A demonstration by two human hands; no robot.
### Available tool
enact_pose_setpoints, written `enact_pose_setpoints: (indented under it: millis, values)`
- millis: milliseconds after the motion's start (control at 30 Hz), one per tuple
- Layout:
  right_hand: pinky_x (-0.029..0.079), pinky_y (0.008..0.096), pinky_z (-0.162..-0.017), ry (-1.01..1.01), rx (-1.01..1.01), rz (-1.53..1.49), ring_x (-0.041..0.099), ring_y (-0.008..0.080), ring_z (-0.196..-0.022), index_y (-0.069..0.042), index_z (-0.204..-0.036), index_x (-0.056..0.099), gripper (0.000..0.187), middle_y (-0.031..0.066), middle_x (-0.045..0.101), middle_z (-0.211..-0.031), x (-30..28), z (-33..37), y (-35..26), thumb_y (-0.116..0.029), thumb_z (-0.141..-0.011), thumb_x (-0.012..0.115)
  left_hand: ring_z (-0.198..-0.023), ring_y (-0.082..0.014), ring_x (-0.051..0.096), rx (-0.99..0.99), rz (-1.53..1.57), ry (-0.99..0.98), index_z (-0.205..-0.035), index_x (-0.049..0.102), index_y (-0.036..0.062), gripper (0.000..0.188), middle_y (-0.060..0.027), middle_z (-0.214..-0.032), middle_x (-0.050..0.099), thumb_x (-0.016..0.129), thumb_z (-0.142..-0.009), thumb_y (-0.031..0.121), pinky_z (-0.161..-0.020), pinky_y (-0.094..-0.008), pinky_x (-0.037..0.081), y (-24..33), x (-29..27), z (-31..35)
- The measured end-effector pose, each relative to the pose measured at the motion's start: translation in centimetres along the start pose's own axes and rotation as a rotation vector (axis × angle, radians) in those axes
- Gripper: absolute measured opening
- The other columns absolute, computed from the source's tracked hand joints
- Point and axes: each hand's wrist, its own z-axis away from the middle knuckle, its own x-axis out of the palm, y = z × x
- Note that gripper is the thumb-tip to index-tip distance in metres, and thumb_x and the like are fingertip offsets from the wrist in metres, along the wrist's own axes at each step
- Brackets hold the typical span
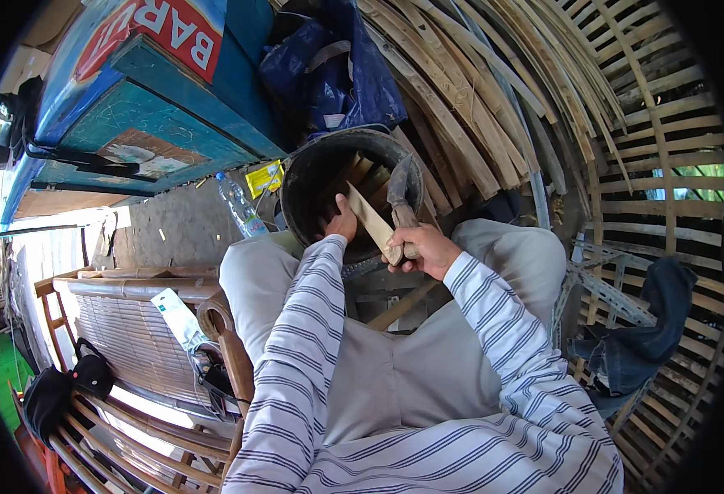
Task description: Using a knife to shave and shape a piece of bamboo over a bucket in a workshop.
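Note:
My right hand (429, 249) is closed around the wooden handle of a dark, broad-bladed knife (400, 188), its blade pointing away from me. A pale split bamboo piece (367, 216) lies beside that handle, its near end in the same grip. To the left, my left hand (343, 221) is close to the bamboo's far end, thumb up and apart from the fingers. Those fingers are partly hidden in shadow over a black bucket (290, 193). Whether they touch the bamboo, I cannot tell. More wood pieces (370, 177) stand inside the bucket, between my knees.
Long bamboo strips (452, 99) are piled beyond the bucket. A blue bag (329, 78), a plastic bottle (241, 206) and a yellow packet (264, 177) are nearby. At left are a blue box (189, 115) and a bamboo bench (139, 329); a slatted wall (654, 165) stands at right.

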Motion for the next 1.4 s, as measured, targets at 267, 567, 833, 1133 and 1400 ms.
enact_pose_setpoints:
  millis: [267, 567, 833, 1133, 1400]
  values:
    - [0.044, 0.0242, -0.05, 0.024, -0.042, -0.016, 0.068, 0.0223, -0.069, 0.001, -0.096, 0.065, 0.023, 0.0128, 0.068, -0.083, -0.4, -0.1, -0.8, -0.017, -0.082, 0.067, -0.152, -0.0342, 0.009, 0.604, 0.286, -0.147, -0.153, 0.027, -0.0011, 0.081, -0.0259, -0.16, 0.021, 0.01, -0.103, 0.06, -0.124, -0.037, 0.006, -1.0, 0.1, 1.7]
    - [0.042, 0.0241, -0.048, 0.133, -0.067, 0.116, 0.068, 0.0209, -0.066, -0.005, -0.086, 0.065, 0.017, 0.0067, 0.065, -0.075, -0.5, -0.2, -0.1, -0.02, -0.081, 0.07, -0.152, -0.0385, 0.003, 0.46, 0.126, -0.045, -0.156, 0.024, 0.0037, 0.073, -0.0159, -0.163, 0.021, 0.014, -0.105, 0.056, -0.123, -0.0449, 0.005, 0.9, 0.1, 9.6]
    - [0.044, 0.0274, -0.058, 0.083, -0.063, 0.087, 0.068, 0.0185, -0.067, -0.008, -0.092, 0.067, 0.022, 0.0037, 0.065, -0.075, -0.7, -1.1, 0.0, -0.024, -0.078, 0.071, -0.153, -0.0294, 0.007, 0.551, 0.421, -0.145, -0.158, 0.021, 0.013, 0.084, -0.0071, -0.165, 0.019, 0.006, -0.098, 0.07, -0.12, -0.0448, 0.005, -1.3, 1.8, 7.2]
    - [0.048, 0.0314, -0.062, 0.052, -0.077, -0.193, 0.066, 0.0159, -0.079, -0.01, -0.105, 0.067, 0.025, 0.0024, 0.068, -0.093, -0.6, -1.9, 0.3, -0.026, -0.086, 0.068, -0.15, -0.0332, 0.021, 0.927, -0.026, 0.246, -0.149, 0.041, 0.0029, 0.065, -0.0188, -0.16, 0.028, 0.046, -0.103, 0.048, -0.121, -0.047, 0.012, -2.3, 1.3, 16.0]
    - [0.052, 0.0349, -0.072, 0.016, -0.071, -0.326, 0.063, 0.0161, -0.079, -0.012, -0.104, 0.065, 0.021, 0.0025, 0.064, -0.091, 0.4, -2.8, 1.2, -0.026, -0.09, 0.068, -0.139, -0.043, 0.036, 0.989, -0.062, 0.636, -0.126, 0.068, 0.0108, 0.042, -0.0135, -0.156, 0.04, 0.073, -0.085, 0.019, -0.115, -0.05, 0.03, -2.8, 3.4, 15.6]
